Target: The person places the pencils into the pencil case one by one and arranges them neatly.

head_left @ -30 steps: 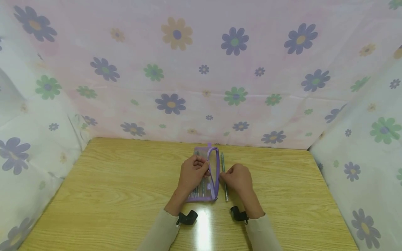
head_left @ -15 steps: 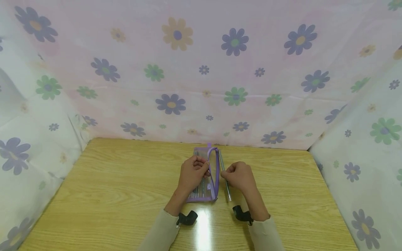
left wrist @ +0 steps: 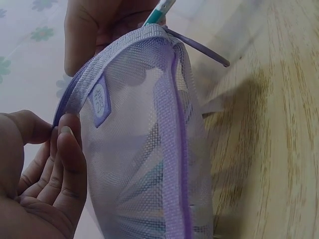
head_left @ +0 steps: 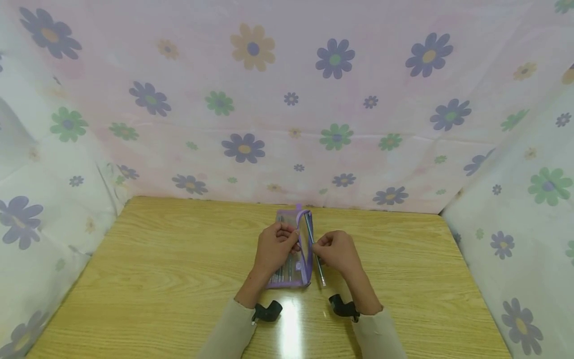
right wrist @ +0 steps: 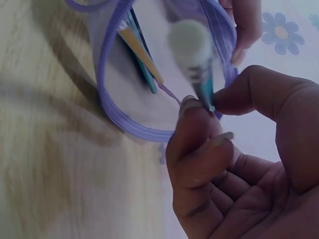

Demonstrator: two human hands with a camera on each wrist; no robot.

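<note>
A see-through mesh pencil pouch with purple edging (head_left: 287,285) lies on the table, its zipped mouth spread wide on the right side. With thumb and fingers, my left hand (head_left: 274,249) pinches the mouth's edge, which shows closely as a zip band (left wrist: 79,94) in the left wrist view. My right hand (head_left: 339,252) pinches a slim teal pencil (head_left: 321,274) by its shaft. Its far end lies at the pouch mouth; the pale blurred eraser end (right wrist: 189,42) faces the right wrist camera. Inside the pouch are a teal pencil (right wrist: 149,79) and a yellowish stick (right wrist: 137,47).
The wooden table (head_left: 179,249) extends to both sides of the pouch. Flowered cloth (head_left: 291,119) hangs behind it and at both sides. Black wrist cameras (head_left: 268,311) sit at both wrists.
My right hand shifts slightly, and the pencil tilts leftward. Its far end moves from beside the pouch to the open mouth. The left hand and pouch stay still.
</note>
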